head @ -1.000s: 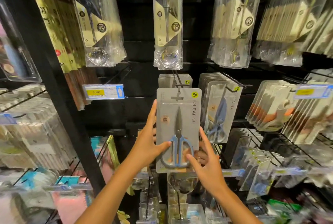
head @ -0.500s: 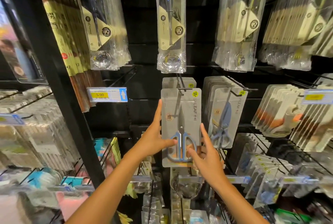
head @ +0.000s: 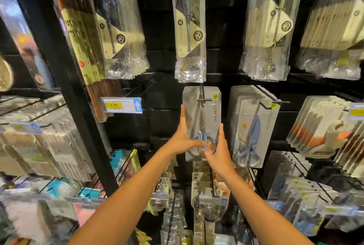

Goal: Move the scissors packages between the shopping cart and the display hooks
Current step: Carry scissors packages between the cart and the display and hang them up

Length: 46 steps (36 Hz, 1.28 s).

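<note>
A grey scissors package (head: 203, 114) with blue-handled scissors hangs on a black display hook (head: 202, 97) at the middle of the rack, in front of more of the same packs. My left hand (head: 182, 136) grips its left edge, thumb across the front. My right hand (head: 215, 151) holds its lower right corner, fingers up along the right edge. A second stack of scissors packages (head: 253, 132) hangs on the hook to the right. The shopping cart is not in view.
Clear-bagged ladles (head: 190, 27) hang directly above. A black upright post (head: 65, 79) stands to the left, with a yellow price tag (head: 121, 105) beside it. Packed hooks with other goods fill the rack on both sides and below my arms.
Both hands have pushed the scissors package away from me and up onto the hook, so it now hangs back against the stack behind it. The camera has tilted up slightly.
</note>
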Tool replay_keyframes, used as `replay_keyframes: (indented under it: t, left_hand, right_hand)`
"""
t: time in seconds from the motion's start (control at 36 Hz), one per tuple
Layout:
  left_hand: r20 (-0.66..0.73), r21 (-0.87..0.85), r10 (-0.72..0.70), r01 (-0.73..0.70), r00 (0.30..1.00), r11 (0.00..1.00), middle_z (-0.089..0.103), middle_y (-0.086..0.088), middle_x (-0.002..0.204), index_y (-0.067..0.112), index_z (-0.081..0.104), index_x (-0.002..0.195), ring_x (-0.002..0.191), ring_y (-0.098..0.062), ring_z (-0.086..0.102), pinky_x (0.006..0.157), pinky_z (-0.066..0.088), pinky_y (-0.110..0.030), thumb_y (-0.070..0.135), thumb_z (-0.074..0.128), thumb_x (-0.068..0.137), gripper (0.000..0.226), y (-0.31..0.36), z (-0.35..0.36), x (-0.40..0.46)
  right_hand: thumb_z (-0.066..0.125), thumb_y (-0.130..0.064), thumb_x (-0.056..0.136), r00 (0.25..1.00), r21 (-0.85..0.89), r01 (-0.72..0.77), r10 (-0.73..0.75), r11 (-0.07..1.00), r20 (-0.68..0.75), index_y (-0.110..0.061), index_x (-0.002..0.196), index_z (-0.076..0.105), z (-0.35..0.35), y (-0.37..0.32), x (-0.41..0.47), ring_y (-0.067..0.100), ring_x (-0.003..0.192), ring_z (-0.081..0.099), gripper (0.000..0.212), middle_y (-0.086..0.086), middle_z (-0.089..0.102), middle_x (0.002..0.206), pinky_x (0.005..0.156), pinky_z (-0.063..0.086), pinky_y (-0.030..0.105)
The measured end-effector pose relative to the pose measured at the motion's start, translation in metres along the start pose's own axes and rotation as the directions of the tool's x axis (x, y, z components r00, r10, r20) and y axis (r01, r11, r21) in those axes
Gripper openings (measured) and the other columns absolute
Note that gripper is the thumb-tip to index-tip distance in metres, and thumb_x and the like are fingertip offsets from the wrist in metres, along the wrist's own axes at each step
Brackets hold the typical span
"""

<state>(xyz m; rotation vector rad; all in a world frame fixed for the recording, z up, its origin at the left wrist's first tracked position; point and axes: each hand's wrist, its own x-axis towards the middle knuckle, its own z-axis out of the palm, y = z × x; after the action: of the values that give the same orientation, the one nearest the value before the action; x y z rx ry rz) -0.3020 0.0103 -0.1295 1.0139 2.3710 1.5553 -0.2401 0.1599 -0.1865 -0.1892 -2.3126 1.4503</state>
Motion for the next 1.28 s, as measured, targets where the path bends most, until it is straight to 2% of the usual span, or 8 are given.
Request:
replay_keyframes:
  t: [0.17,0.31,0.56,0.72,0.81,0.94,1.14,1.28]
  left_hand:
    - [-0.082,0.187,0.002,0.013,0.997,0.982,0.010,0.042,0.141,0.050,-0.003,0.146,0.124,0.039,0.010,0.100,0.016,0.008,0.022,0.083,0.082,0.111,-0.016,0.008,-0.023]
    - [-0.118,0.362,-0.075,0.114,0.990,0.925,-0.005,0.019,0.169,0.044,-0.001,0.160,0.153,0.003,-0.007,0.128,0.009,-0.038,0.033,0.071,0.094,0.099,-0.045,0.007,-0.074]
    - [-0.226,0.681,-0.056,0.199,0.973,0.705,0.016,0.008,0.169,0.031,0.024,0.160,0.156,-0.009,0.012,0.125,0.020,-0.029,0.036,0.060,0.100,0.070,-0.074,-0.021,-0.220]
    - [-0.386,0.668,-0.227,0.441,0.894,0.600,0.013,0.004,0.170,0.030,0.025,0.160,0.157,-0.022,0.012,0.124,0.027,-0.049,0.051,0.044,0.101,0.066,-0.084,-0.052,-0.337]
    - [-0.488,0.640,-0.278,0.556,0.827,0.531,0.017,0.001,0.169,0.028,0.027,0.160,0.156,-0.025,0.015,0.122,0.029,-0.054,0.055,0.040,0.101,0.066,-0.092,-0.059,-0.399]
    - [-0.614,0.519,-0.427,0.747,0.664,0.415,0.006,0.003,0.169,0.034,0.021,0.161,0.157,-0.023,0.004,0.126,0.016,-0.048,0.067,0.025,0.101,0.069,-0.102,-0.061,-0.502]
    - [-0.738,0.270,-0.581,0.939,0.343,0.212,-0.003,0.013,0.166,0.038,0.015,0.161,0.157,-0.021,-0.006,0.126,0.000,-0.040,0.075,0.011,0.089,0.082,-0.116,-0.071,-0.636]
    - [-0.731,0.167,-0.647,0.976,0.216,0.138,0.014,0.002,0.169,0.025,0.028,0.160,0.157,-0.029,0.008,0.125,0.017,-0.047,0.070,0.016,0.088,0.085,-0.128,-0.094,-0.708]
  right_hand:
    - [0.072,-0.019,0.091,0.996,-0.006,0.048,-0.048,0.999,-0.073,-0.034,0.160,0.005,0.010,0.020,-0.015,0.016,0.154,0.015,0.097,-0.006,0.011,0.166,0.123,0.027,0.044]
    - [0.068,-0.020,0.095,0.993,-0.029,0.108,-0.107,0.994,0.047,-0.032,0.156,0.025,0.018,0.028,-0.042,0.011,0.152,0.020,0.075,-0.006,0.023,0.164,0.123,0.026,0.039]
    - [0.057,-0.023,0.101,0.819,-0.072,0.365,-0.283,0.928,0.500,-0.049,0.148,0.028,0.066,0.023,-0.092,-0.012,0.141,0.019,0.061,-0.034,0.021,0.151,0.112,0.016,0.009]
    - [0.058,-0.031,0.101,0.560,-0.022,0.534,-0.334,0.845,0.758,-0.030,0.156,0.030,0.135,-0.004,-0.130,0.011,0.152,0.016,0.062,-0.012,0.023,0.162,0.123,0.010,0.022]
    - [0.057,-0.039,0.101,0.413,0.015,0.576,-0.307,0.817,0.857,-0.029,0.159,0.022,0.175,-0.012,-0.153,0.011,0.154,0.007,0.069,-0.013,0.013,0.165,0.117,-0.004,0.010]
    - [0.050,-0.049,0.102,0.168,0.085,0.668,-0.262,0.739,0.950,-0.042,0.157,0.006,0.233,-0.030,-0.196,0.015,0.156,0.001,0.071,-0.014,0.003,0.167,0.127,0.011,0.039]
    - [0.042,-0.059,0.100,-0.030,0.171,0.703,-0.211,0.691,0.977,-0.037,0.160,0.012,0.322,-0.073,-0.266,0.012,0.155,-0.005,0.070,-0.015,0.000,0.168,0.126,0.008,0.034]
    - [0.047,-0.061,0.097,-0.113,0.190,0.725,-0.157,0.662,0.981,-0.035,0.160,0.016,0.399,-0.097,-0.318,0.016,0.156,0.005,0.075,-0.008,0.008,0.168,0.126,0.014,0.034]
